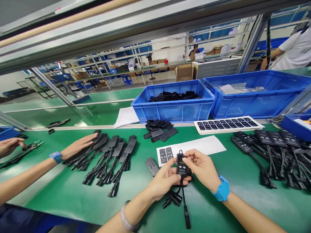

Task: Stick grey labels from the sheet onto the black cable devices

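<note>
My left hand (pixel 167 176) grips a small black cable controller (pixel 182 166) by its sides, and its cables with plugs (pixel 186 216) hang toward me. A printed label covers the controller's front. The fingers of my right hand (pixel 200 166) close on the upper right of the controller, pressing at its label. Just behind lies a white label sheet (pixel 201 147) with two black labels (pixel 166 154) at its left end. Left of my hands, a black plastic cover (pixel 152 166) rests on the green table (pixel 136 210).
A co-worker's hand (pixel 84 142) touches bunched black controllers (pixel 118 150). Labelled controllers (pixel 277 139) lie at right. Behind are loose black covers (pixel 159 129), a stack of label sheets (pixel 228 124), a blue bin (pixel 172 110) of black parts and another blue bin (pixel 257 103).
</note>
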